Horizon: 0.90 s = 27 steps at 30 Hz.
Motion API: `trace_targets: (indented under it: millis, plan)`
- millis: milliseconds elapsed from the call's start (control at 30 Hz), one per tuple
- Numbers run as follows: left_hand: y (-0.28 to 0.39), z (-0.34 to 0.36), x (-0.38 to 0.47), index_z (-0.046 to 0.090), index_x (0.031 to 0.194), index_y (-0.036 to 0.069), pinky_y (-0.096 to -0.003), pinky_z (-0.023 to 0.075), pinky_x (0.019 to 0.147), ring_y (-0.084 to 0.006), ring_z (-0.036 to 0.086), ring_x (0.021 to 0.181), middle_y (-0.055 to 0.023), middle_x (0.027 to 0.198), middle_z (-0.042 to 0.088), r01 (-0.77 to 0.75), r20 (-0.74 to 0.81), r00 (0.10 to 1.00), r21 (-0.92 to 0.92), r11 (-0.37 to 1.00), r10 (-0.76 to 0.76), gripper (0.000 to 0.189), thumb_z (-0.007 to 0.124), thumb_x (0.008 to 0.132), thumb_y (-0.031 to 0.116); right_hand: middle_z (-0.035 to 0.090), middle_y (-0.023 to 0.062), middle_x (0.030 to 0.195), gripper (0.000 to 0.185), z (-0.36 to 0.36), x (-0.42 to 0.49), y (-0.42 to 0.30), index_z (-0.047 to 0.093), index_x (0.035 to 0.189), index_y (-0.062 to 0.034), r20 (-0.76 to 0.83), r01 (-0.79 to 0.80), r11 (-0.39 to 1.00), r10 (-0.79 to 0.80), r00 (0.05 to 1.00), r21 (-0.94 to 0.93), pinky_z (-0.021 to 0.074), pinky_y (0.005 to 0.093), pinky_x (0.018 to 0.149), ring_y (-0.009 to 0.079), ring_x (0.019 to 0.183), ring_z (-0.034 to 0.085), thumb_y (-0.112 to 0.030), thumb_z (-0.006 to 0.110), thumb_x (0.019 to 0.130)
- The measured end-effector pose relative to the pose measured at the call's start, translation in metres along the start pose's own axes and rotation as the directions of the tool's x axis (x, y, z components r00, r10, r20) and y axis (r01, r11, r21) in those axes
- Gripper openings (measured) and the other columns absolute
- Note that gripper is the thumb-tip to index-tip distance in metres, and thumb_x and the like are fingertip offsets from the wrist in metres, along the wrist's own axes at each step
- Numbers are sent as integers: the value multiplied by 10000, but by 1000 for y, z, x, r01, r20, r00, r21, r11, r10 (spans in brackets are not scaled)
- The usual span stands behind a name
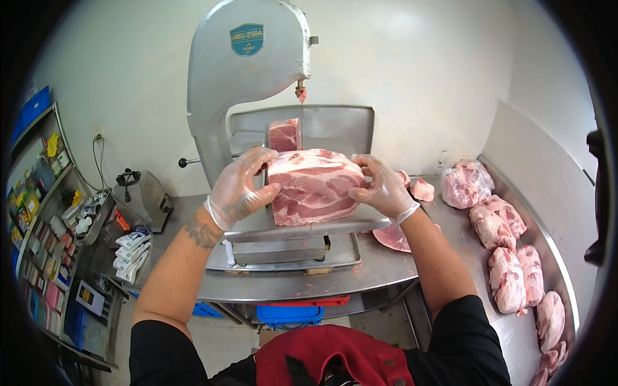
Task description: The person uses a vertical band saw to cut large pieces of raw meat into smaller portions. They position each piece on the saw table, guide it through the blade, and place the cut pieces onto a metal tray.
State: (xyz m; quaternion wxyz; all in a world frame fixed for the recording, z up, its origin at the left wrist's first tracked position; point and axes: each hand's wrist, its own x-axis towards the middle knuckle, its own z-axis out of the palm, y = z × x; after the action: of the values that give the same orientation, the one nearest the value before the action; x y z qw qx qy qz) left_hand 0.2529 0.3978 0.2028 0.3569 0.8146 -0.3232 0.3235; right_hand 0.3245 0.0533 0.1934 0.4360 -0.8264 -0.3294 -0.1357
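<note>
A large slab of raw meat (314, 188) with a pale fat layer along its top stands on the metal table of a meat bandsaw (212, 82). My left hand (248, 188), in a clear plastic glove, grips the slab's left end. At its right end my right hand (381, 186), gloved the same way, has thumb and fingers closed on the meat. Behind the slab a smaller cut piece of meat (284, 135) stands beside the thin saw blade (302, 120). The slab hides the blade's lower part.
Several raw meat chunks (507, 280) line the steel counter (483, 289) on the right, one wrapped in plastic (466, 186). A flat meat slice (393, 239) lies by my right forearm. At left are a grey machine (142, 200), white packets (131, 255) and a loaded shelf (53, 193).
</note>
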Motion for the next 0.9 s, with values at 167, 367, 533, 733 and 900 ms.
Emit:
trace_targets:
  millis: [167, 367, 533, 733, 900]
  plan:
    - [0, -7, 6, 653, 1358, -28, -353, 502, 1070, -227, 633, 1148, -113, 1269, 668, 102, 47, 994, -18, 995, -101, 592, 823, 834, 189, 676, 161, 1376, 693, 4, 2, 10, 570, 1471, 30, -33, -49, 995, 52, 998, 87, 579, 382, 1091, 272, 1303, 680, -154, 856, 866]
    - [-2, -8, 10, 676, 1334, 6, -354, 506, 1074, -223, 651, 1132, -100, 1257, 686, 132, 62, 990, -60, 989, -128, 562, 810, 833, 221, 699, 148, 1327, 655, 5, 2, 12, 603, 1430, 26, -58, 11, 998, -7, 998, 55, 574, 363, 1067, 252, 1272, 692, -122, 861, 846]
    - [-8, -8, 15, 679, 1343, 13, -356, 500, 1109, -227, 659, 1175, -95, 1286, 695, 172, 95, 982, -88, 981, -164, 570, 806, 828, 223, 716, 134, 1283, 622, 7, 2, 13, 621, 1399, 23, -58, 5, 996, 0, 998, 86, 571, 356, 1058, 241, 1239, 702, -125, 860, 845]
    - [-13, -9, 18, 677, 1393, 18, -373, 489, 1140, -239, 660, 1227, -112, 1343, 702, 179, 75, 982, -103, 978, -172, 610, 801, 827, 211, 724, 130, 1258, 599, 11, 9, 19, 621, 1390, 25, -86, -18, 998, 24, 996, 67, 574, 357, 1052, 240, 1219, 708, -113, 853, 855]
    - [-21, -13, 27, 668, 1426, 4, -374, 452, 1202, -251, 617, 1361, -133, 1474, 665, 219, 115, 967, 73, 973, -227, 632, 812, 836, 180, 728, 125, 1242, 588, 11, 16, 21, 619, 1385, 29, -98, -16, 999, 20, 995, 34, 576, 357, 1049, 238, 1205, 713, -111, 852, 864]
